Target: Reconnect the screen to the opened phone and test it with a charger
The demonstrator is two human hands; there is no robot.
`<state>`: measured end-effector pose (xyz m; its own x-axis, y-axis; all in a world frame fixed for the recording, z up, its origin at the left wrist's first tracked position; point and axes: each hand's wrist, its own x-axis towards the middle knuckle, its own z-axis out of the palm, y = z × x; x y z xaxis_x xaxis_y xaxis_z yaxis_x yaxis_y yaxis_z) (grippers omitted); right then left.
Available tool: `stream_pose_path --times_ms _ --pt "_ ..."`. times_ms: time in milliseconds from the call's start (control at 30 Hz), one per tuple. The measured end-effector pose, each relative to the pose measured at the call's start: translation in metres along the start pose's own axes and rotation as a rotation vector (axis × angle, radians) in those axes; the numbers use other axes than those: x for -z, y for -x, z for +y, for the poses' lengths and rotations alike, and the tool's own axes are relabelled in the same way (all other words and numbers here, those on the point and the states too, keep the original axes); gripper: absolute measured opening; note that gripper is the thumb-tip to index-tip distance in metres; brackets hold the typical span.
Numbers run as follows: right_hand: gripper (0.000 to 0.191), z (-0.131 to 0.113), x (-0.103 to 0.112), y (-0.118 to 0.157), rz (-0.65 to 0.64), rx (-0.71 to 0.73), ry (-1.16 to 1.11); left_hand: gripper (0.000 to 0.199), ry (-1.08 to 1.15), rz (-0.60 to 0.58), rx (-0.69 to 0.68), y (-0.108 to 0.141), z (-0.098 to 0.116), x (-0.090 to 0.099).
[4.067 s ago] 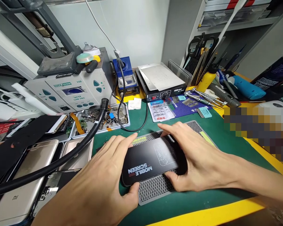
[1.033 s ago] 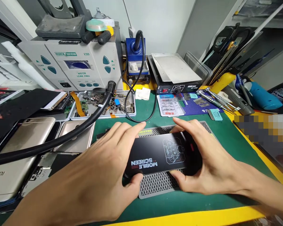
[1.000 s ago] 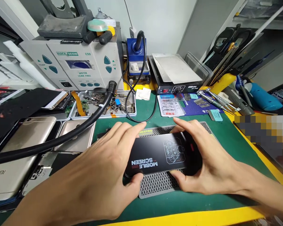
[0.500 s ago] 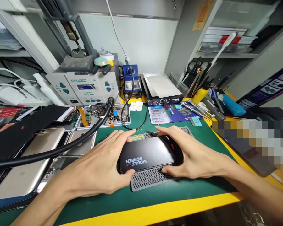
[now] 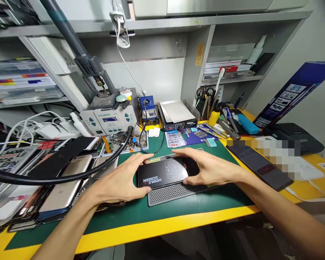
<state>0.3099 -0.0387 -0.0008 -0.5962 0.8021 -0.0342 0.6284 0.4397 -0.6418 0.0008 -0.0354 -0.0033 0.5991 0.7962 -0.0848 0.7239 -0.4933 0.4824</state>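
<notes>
Shelving (image 5: 157,25) has shifted down into the upper frame. At centre, left hand (image 5: 126,177) and right hand (image 5: 207,166) clamp the black MOBILE SCREEN panel (image 5: 159,174) over a honeycomb mat (image 5: 166,196).

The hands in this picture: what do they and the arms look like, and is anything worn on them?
They are ordinary human hands: the left hand and right hand wear no gloves, and no rings show. Both forearms are bare where visible, without watch, bracelet, cables or clear markings.
</notes>
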Motion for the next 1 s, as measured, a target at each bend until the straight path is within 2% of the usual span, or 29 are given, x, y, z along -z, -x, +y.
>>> stream_pose_path --times_ms 367,467,567,667,733,833,1000 --pt "0.084 0.005 -0.002 0.001 0.046 0.038 0.008 0.077 -0.114 -0.001 -0.030 0.005 0.020 0.010" --pt "0.083 0.006 -0.002 0.002 0.048 0.035 0.014 0.076 -0.152 0.048 0.018 0.016 0.016 0.029" --pt "0.081 0.010 -0.002 0.002 0.033 0.022 0.049 0.066 -0.198 0.121 0.126 0.037 0.009 0.055" --pt "0.081 0.012 -0.003 0.001 0.023 0.021 0.073 0.056 -0.229 0.081 0.173 0.063 0.005 0.069" --pt "0.082 0.013 -0.004 0.000 0.022 0.020 0.075 0.053 -0.247 0.023 0.176 0.077 0.002 0.066" --pt "0.084 0.013 -0.005 0.000 0.015 0.012 0.076 0.060 -0.270 -0.028 0.178 0.090 -0.002 0.051" --pt "0.082 0.014 -0.005 0.001 0.006 0.019 0.082 0.072 -0.285 -0.058 0.133 0.084 -0.001 0.033"
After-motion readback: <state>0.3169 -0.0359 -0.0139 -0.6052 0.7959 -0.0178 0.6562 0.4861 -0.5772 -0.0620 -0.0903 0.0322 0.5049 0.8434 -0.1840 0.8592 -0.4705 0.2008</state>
